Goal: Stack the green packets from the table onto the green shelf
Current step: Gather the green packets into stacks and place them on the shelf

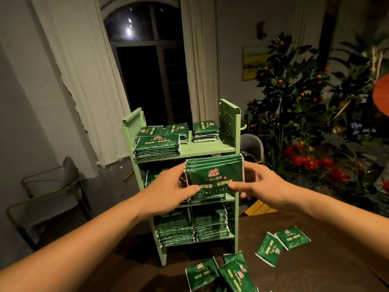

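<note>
Glossy flat packets [214, 178], both hands.

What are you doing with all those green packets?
A person is putting them away on the green shelf. Right now the left hand and the right hand hold a bundle of green packets between them, in front of the shelf's middle level. The top level already has a few stacks, and the bottom level is packed with more. Some loose packets are still lying on the brown table, waiting to be picked up.
</note>
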The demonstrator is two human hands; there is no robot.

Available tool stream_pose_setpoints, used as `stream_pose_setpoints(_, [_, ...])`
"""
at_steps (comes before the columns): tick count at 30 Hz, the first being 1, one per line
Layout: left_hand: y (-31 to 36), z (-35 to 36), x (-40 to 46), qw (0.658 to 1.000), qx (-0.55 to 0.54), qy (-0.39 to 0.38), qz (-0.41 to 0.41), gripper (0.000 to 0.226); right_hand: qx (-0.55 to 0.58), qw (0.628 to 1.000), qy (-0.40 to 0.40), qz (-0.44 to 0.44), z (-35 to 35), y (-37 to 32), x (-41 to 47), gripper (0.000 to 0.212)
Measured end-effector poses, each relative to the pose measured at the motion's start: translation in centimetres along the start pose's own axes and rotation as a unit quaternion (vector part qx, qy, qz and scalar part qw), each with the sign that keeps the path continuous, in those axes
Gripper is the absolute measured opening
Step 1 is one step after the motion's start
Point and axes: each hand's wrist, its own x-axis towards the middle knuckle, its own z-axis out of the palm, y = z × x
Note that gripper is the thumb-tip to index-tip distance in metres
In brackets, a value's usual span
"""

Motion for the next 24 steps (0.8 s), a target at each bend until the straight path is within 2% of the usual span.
stream_pose_setpoints(2, [-0.2,0.0,0.5,0.996,-0.078,0.028,-0.015,0.041,0.067,0.997,0.009,0.024,0.3,-0.3,0.7,0.034])
stream_pose_setpoints(4, [-0.1,0.1,0.9,0.982,-0.161,0.088,-0.049,0.033,0.152,0.987,0.02,0.057,0.5,-0.8,1.7,0.032])
stream_pose_setpoints(5, [0.0,0.1,1.0,0.975,-0.168,0.129,-0.067,0.029,0.191,0.978,0.027,0.074,0.8,-1.2,2.3,0.033])
stream_pose_setpoints(8, [0.2,0.4,0.5,0.969,-0.077,0.224,-0.067,0.027,0.252,0.958,0.067,0.116,1.2,-2.1,3.7,0.034])
stream_pose_setpoints(10, [0.2,0.6,-0.2,0.979,-0.006,0.202,-0.007,0.027,0.276,0.948,0.089,0.13,1.5,-3.1,4.2,0.026])
stream_pose_setpoints(12, [0.4,0.8,-0.5,0.984,0.119,0.126,0.05,0.024,0.288,0.942,0.105,0.134,1.8,-3.7,4.9,0.021])
stream_pose_setpoints(15, [0.6,1.5,0.0,0.952,0.288,0.035,0.1,0.02,0.307,0.933,0.134,0.131,2.3,-4.4,6.0,0.025])
stream_pose_setpoints(17, [1.1,1.7,0.9,0.946,0.311,0.021,0.095,0.028,0.322,0.926,0.151,0.125,2.4,-4.6,6.2,0.03])
stream_pose_setpoints(20, [1.7,1.6,2.6,0.951,0.296,0.042,0.083,0.034,0.346,0.915,0.17,0.121,1.9,-4.4,6.4,0.038])
stream_pose_setpoints(24, [2.2,1.4,4.2,0.952,0.291,0.069,0.071,0.031,0.28,0.927,0.207,0.137,1.5,-3.2,5.3,0.023])
